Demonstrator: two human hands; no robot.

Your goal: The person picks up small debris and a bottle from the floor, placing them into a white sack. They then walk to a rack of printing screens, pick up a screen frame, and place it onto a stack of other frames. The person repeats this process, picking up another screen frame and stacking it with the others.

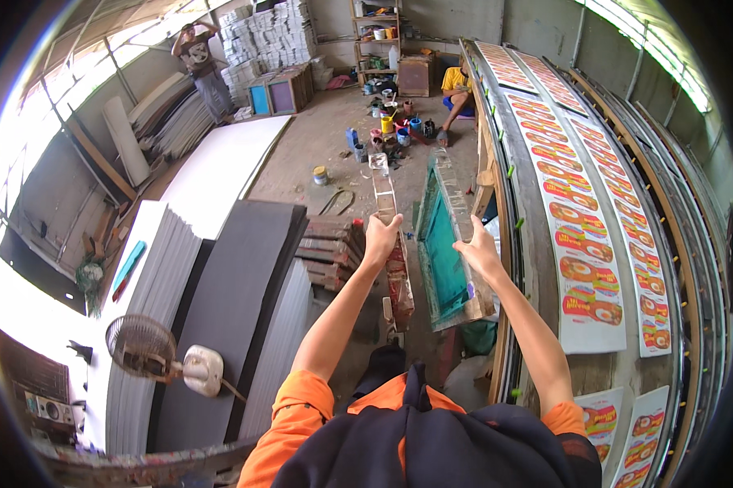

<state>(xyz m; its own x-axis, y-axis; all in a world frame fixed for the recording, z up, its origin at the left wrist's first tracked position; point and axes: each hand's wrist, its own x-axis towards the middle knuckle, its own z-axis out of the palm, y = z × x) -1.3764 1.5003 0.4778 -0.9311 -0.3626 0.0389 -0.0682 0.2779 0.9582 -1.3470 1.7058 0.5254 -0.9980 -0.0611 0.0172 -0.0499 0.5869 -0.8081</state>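
Note:
My left hand [381, 238] is closed on the upper edge of a narrow, red-stained wooden frame [398, 281], which I see almost edge-on. To its right, my right hand [480, 249] grips the side of a screen-printing frame [445, 252]. This one has teal mesh and worn, paint-marked wooden sides, and it tilts beside the long table. My right thumb lies over the frame's edge; the other fingers are partly hidden behind it. A gap separates the two frames.
Printed sheets [574, 228] lie in rows along the long table [537, 285] at right. A fan [143, 346] stands by stacked dark sheets [228, 285] at left. Paint pots [387, 124] crowd the floor ahead near a crouching person [458, 89]; another person [204, 69] stands far left.

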